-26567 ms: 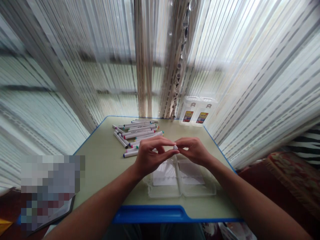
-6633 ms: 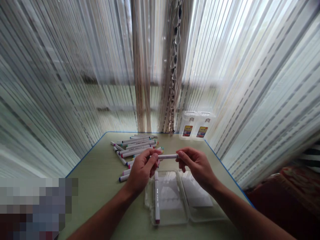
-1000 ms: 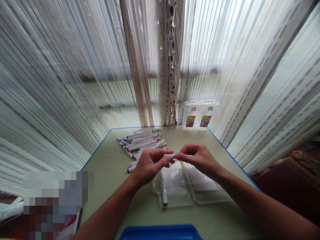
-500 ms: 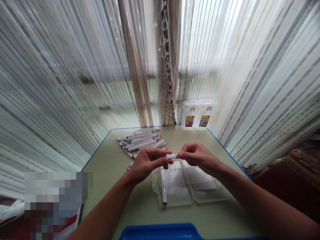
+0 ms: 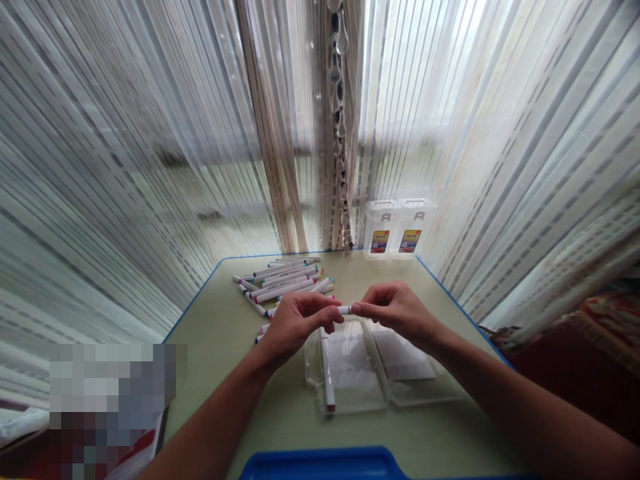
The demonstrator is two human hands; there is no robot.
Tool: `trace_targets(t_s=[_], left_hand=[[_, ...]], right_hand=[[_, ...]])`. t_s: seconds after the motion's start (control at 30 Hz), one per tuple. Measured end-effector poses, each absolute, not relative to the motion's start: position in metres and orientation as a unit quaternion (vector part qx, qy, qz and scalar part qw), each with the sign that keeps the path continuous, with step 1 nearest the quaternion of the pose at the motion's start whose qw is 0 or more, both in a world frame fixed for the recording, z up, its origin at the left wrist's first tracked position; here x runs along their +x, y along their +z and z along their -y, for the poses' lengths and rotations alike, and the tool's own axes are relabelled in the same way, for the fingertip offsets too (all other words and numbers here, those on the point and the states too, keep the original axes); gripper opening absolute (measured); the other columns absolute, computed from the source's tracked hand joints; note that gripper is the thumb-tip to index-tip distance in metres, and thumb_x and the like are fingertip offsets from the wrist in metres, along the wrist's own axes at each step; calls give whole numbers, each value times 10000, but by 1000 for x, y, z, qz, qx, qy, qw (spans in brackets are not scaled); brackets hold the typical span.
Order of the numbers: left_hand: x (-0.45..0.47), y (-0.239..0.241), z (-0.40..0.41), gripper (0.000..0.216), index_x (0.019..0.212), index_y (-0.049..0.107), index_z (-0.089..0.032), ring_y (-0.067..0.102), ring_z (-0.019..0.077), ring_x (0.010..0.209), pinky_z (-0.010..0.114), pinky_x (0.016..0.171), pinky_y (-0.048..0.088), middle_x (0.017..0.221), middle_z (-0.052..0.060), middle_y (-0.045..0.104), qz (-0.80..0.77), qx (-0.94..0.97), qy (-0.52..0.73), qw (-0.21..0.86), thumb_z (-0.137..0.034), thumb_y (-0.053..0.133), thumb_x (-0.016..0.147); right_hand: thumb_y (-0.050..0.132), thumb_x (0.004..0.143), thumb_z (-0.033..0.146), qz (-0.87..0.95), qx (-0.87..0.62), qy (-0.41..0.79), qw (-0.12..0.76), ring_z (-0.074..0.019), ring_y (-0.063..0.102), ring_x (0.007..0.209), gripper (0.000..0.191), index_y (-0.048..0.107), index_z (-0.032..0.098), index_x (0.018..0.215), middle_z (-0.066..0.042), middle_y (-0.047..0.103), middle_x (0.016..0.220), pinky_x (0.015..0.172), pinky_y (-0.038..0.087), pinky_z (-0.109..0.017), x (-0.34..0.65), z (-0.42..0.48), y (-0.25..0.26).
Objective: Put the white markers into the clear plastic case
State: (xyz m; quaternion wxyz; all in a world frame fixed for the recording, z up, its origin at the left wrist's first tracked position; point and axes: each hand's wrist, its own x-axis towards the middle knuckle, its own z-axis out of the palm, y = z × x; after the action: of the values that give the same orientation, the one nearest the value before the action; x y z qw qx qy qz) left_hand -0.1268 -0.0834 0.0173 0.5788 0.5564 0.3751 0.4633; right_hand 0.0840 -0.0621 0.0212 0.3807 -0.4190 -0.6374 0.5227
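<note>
Between my two hands is a white marker (image 5: 345, 310), held level above the table. My left hand (image 5: 305, 319) grips one end with thumb and fingers, hiding much of its length. At the other end, my right hand (image 5: 387, 308) pinches the tip. Below them lies an open clear plastic case (image 5: 357, 400), its two halves side by side. One white marker with a dark red end (image 5: 329, 377) rests along the left edge of the case. White paper (image 5: 405, 357) shows in the right half. Beyond my left hand, several white markers (image 5: 283, 289) with coloured ends lie in a loose pile.
Two clear lidded cases (image 5: 395, 230) with yellow labels stand at the table's back right edge. A blue tray-like edge (image 5: 320, 463) is at the near side. String curtains (image 5: 150, 133) with a beaded strand (image 5: 342, 127) hang behind the pale green table (image 5: 210, 340).
My left fingers have closed further over the marker, so less of it shows. My right hand has shifted very slightly left. The case and pile stay put.
</note>
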Motion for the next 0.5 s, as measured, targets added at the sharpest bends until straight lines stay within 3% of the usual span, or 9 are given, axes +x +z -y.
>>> trace_targets(t_s=[0.2, 0.5], left_hand=[[-126, 17, 85, 284, 852, 733, -87, 603, 111, 550, 232, 562, 483, 629, 35, 690, -400, 571, 452, 556, -257, 840, 652], [-125, 17, 83, 246, 739, 656, -100, 594, 111, 563, 231, 584, 476, 666, 52, 698, -415, 608, 430, 523, -308, 787, 726]], right_hand=[[820, 625, 507, 666, -415, 487, 383, -83, 396, 493, 413, 698, 112, 638, 19, 540, 516, 455, 267, -228, 85, 61, 18], [786, 716, 434, 737, -393, 384, 393, -151, 570, 616, 312, 753, 125, 730, -59, 703, 661, 564, 418, -249, 84, 65, 14]])
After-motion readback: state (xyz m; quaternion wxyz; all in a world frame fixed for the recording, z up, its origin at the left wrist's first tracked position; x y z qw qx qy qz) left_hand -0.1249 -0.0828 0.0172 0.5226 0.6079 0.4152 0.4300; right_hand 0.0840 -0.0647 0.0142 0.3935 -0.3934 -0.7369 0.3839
